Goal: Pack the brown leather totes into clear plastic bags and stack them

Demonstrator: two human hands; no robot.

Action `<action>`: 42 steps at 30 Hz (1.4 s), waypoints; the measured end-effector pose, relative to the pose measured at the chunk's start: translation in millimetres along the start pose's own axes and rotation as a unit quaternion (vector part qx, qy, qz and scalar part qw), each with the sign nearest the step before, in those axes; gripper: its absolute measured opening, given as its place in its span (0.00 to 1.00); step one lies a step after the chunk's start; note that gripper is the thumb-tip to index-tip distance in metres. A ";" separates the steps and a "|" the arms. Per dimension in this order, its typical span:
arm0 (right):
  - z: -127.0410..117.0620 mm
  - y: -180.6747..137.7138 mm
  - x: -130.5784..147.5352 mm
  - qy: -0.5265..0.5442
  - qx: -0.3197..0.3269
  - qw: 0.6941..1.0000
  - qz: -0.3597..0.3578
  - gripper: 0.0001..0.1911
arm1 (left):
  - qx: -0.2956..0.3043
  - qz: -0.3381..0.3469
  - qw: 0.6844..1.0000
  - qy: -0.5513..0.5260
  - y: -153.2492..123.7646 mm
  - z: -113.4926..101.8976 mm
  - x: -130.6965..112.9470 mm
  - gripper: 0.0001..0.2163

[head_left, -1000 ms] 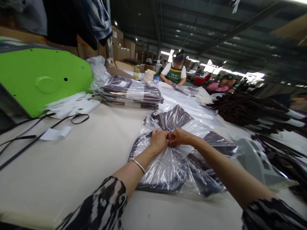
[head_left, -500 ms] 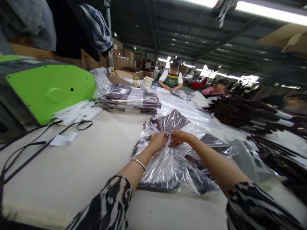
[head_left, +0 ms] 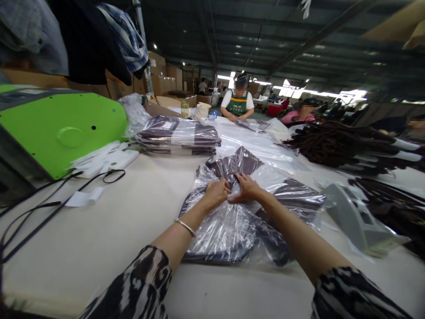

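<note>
Your left hand pinches the bag, right hand flat on it — likely light, slick, limp; grip the bunched middle.

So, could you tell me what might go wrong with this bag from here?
The left hand bunches the clear plastic bag at its middle while the right hand presses flat beside it; the thin film could tear or crease there.
The dark fabric inside looks crumpled under the gather and may wrinkle.
The grey plastic stand sits close to the bag's right edge and could snag it.
</note>
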State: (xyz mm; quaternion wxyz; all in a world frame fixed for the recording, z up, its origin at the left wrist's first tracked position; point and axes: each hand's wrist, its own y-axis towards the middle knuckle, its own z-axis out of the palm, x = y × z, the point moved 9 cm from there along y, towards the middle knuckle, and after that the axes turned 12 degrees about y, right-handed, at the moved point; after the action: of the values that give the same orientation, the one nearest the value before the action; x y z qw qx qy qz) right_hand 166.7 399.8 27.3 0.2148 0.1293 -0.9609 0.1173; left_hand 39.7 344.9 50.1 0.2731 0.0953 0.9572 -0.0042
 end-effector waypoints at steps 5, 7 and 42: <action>-14.9 0.0 -10.2 0.103 -0.012 0.992 -0.071 0.67 | 0.006 0.015 1.000 0.012 -3.8 -9.9 -5.7 0.17; -20.2 -8.1 -15.8 0.110 -0.038 0.990 -0.084 0.61 | 0.000 0.033 0.999 0.018 -9.3 -17.1 -10.0 0.17; -86.0 -256.5 -197.0 0.429 -0.130 0.893 0.041 0.29 | -0.087 0.318 0.888 0.321 -200.7 -11.0 -52.0 0.25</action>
State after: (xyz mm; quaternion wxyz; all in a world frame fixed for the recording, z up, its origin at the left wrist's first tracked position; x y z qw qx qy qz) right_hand 448.5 222.2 59.2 0.6164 -0.0021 -0.7862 0.0443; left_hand 40.2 139.2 77.9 -0.0556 0.3668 0.9075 0.1971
